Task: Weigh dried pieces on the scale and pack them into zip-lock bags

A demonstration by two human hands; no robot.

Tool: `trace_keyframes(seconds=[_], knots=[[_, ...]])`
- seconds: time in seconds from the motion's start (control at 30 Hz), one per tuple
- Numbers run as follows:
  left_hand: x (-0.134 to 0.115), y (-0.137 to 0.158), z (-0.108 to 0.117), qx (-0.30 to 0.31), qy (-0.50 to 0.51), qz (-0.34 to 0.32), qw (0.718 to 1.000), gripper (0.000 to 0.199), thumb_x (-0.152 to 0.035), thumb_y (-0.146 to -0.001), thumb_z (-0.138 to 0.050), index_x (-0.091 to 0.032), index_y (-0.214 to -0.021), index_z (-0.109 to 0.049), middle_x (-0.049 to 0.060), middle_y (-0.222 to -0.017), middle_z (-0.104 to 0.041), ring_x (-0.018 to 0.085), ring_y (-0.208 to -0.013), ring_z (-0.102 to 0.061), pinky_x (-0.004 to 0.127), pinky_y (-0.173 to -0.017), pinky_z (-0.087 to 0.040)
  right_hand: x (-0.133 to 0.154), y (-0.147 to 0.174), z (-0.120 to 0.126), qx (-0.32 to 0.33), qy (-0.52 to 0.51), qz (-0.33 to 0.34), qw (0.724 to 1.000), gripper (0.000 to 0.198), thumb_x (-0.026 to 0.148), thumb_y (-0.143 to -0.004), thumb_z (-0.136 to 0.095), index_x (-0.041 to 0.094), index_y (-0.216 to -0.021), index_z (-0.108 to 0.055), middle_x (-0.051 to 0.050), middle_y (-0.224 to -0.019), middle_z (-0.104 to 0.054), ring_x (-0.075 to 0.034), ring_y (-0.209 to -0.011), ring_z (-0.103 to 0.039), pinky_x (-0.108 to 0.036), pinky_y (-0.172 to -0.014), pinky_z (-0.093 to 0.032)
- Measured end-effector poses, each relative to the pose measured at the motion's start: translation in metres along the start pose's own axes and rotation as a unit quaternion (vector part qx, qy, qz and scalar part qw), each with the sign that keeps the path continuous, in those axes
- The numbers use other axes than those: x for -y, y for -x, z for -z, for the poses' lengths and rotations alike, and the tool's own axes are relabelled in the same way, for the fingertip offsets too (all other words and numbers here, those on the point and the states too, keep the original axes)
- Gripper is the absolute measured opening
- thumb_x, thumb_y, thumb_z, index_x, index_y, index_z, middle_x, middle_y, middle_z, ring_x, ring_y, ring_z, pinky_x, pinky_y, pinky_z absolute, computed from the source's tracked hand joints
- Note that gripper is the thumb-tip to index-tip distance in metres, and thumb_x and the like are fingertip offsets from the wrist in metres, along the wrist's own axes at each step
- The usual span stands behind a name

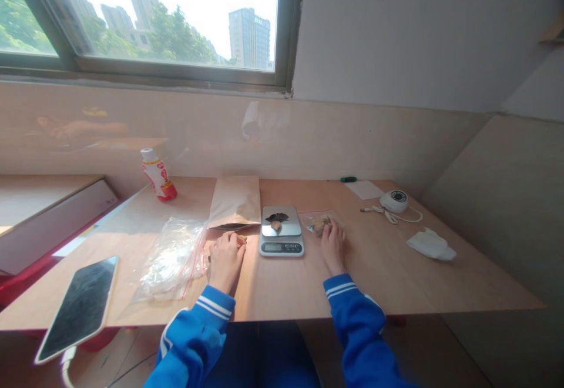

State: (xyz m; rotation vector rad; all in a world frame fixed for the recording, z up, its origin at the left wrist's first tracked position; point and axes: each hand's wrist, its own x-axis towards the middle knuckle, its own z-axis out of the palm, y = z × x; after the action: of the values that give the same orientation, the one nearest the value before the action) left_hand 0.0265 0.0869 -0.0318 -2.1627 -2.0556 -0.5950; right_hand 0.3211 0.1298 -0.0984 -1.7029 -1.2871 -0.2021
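A small digital scale (282,248) sits in front of me. Its silver pan bears a dark flat piece (271,217) and a tan piece (276,225), like dried food. Left of the scale, my left hand (227,257) rests with curled fingers over something tan and small, mostly hidden beneath them. Just beyond it lies a brown paper bag (235,200), its mouth slightly apart and facing me. To the right of the scale, my right hand (333,244) has its fingers closed on a small clear zip bag (309,221) with tan dried pieces (319,223).
Clear zip bags (174,258) lie at left, beside a phone (79,303) with a cable over the table's front edge. A red-and-white bottle (159,177) stands behind. At right are a white dome camera (393,201), paper (363,190), a green-handled tool (348,179) and crumpled tissue (432,244).
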Motion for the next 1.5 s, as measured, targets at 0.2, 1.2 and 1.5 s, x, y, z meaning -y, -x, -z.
trace_keyframes(seconds=[0.2, 1.2, 1.5], knots=[[-0.008, -0.012, 0.006, 0.012, 0.069, 0.000, 0.998, 0.021, -0.016, -0.086, -0.043, -0.015, -0.104, -0.053, 0.010, -0.099, -0.063, 0.023, -0.093, -0.057, 0.032, -0.078, -0.041, -0.001, 0.001, 0.000, 0.000, -0.008, 0.004, 1.000, 0.051, 0.040, -0.095, -0.021, 0.006, -0.116, -0.053, -0.024, -0.116, -0.059, -0.030, -0.109, -0.053, -0.050, -0.094, -0.037], [-0.130, -0.052, -0.023, 0.001, 0.100, -0.141, 0.985, 0.022, -0.029, -0.089, -0.046, -0.018, -0.091, -0.065, 0.012, -0.101, -0.060, 0.027, -0.098, -0.049, 0.044, -0.088, -0.033, -0.005, -0.002, -0.006, -0.019, -0.022, -0.025, 0.999, 0.059, 0.047, -0.093, -0.016, 0.006, -0.113, -0.055, -0.025, -0.113, -0.061, -0.030, -0.107, -0.055, -0.048, -0.093, -0.037], [-0.089, -0.038, -0.013, -0.075, 0.185, -0.022, 0.980, 0.029, -0.026, -0.091, -0.037, -0.021, -0.111, -0.059, 0.011, -0.118, -0.058, 0.025, -0.111, -0.050, 0.043, -0.092, -0.033, 0.001, -0.001, -0.001, -0.013, -0.029, -0.035, 0.999, 0.057, 0.046, -0.094, -0.018, 0.007, -0.112, -0.055, -0.024, -0.114, -0.061, -0.029, -0.108, -0.054, -0.048, -0.094, -0.037]])
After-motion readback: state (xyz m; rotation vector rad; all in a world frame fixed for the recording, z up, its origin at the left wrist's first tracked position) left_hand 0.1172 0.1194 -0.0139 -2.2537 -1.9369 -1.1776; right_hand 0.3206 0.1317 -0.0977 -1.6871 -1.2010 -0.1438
